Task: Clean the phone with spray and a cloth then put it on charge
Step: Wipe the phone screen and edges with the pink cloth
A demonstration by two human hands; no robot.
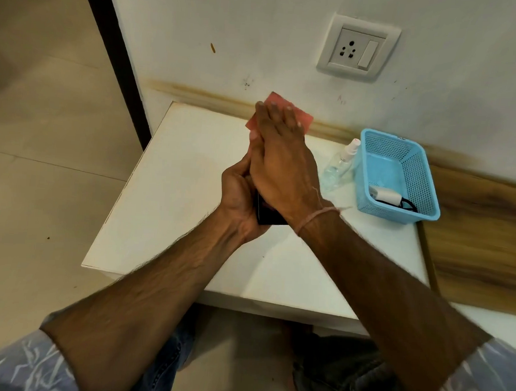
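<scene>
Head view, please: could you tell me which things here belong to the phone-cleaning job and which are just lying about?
Job: phone, gripped by the left hand; pink cloth, pressed on it by the right hand; spray bottle; charger in the blue basket; wall socket.
Lying about: the blue basket itself; white table.

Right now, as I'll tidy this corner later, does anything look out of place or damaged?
The spray bottle seems to lie on its side beside the blue basket, not upright. The wall carries a brown streaky stain just above the back edge of the table, plus small scuffs.
</scene>
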